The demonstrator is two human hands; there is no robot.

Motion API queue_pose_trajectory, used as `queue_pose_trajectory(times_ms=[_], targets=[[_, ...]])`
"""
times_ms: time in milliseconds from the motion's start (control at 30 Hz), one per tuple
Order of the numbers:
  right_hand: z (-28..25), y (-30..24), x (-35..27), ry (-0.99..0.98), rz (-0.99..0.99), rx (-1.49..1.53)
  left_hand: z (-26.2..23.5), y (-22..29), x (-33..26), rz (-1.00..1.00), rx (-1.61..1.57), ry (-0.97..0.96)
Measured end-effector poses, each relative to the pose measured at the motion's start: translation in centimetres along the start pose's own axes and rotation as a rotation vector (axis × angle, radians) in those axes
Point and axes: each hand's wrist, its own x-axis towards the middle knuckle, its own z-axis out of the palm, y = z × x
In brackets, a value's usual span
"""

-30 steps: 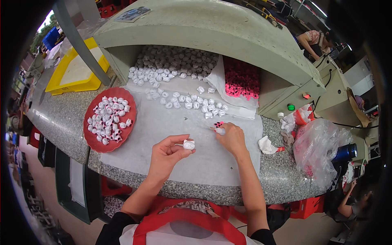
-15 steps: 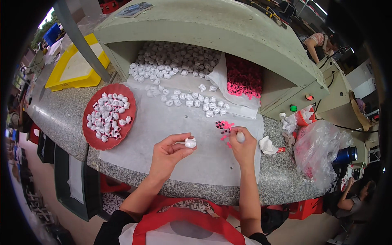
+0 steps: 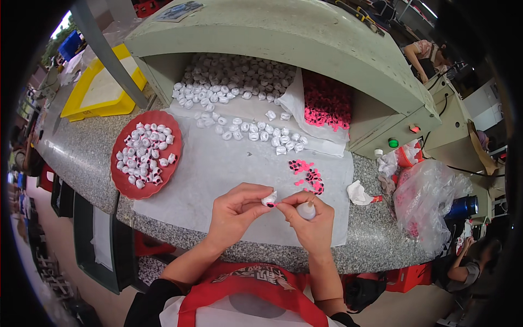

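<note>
My left hand [image 3: 231,212] pinches a small white moulded piece [image 3: 268,197] between thumb and fingertips, above the white sheet [image 3: 218,163]. Against its lower side sits a tiny pink-and-black piece [image 3: 271,205]. The fingertips of my right hand [image 3: 317,226] are closed at that small piece and meet my left fingertips there. A small whitish squeeze bottle [image 3: 306,211] is also tucked in my right hand, its narrow tip pointing up. Just beyond this hand lie several loose pink-and-black pieces [image 3: 313,179]. Farther back, more white pieces [image 3: 264,133] lie in loose rows.
A red scalloped plate [image 3: 121,182] at left carries white pieces with pink parts. A greenish metal housing [image 3: 261,38] arches over heaps of white and pink pieces. Crumpled tissue [image 3: 358,193] and a clear plastic bag [image 3: 417,199] lie right. A yellow tray [image 3: 81,113] stands far left.
My right hand has come left and nearer from the loose pink pieces, bringing one to the white piece. My left hand has shifted slightly right and turned the white piece.
</note>
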Motion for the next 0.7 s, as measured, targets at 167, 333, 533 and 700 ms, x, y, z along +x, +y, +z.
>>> queue_pose_trajectory(times_ms=[167,333,533,700], targets=[[0.48,0.37,-0.21,0.026,-0.086,-0.04,-0.02,0.73,-0.14,-0.02,-0.001,-0.035],[0.47,0.59,-0.39,-0.013,-0.173,0.007,0.43,1.06,-0.12,-0.077,-0.139,-0.021],[0.16,0.28,-0.46,-0.002,-0.214,-0.008,0.58,0.52,-0.42,0.05,-0.054,-0.068],[0.01,0.45,-0.39,-0.01,-0.189,-0.006,0.59,0.41,-0.63,0.071,0.0,-0.071]])
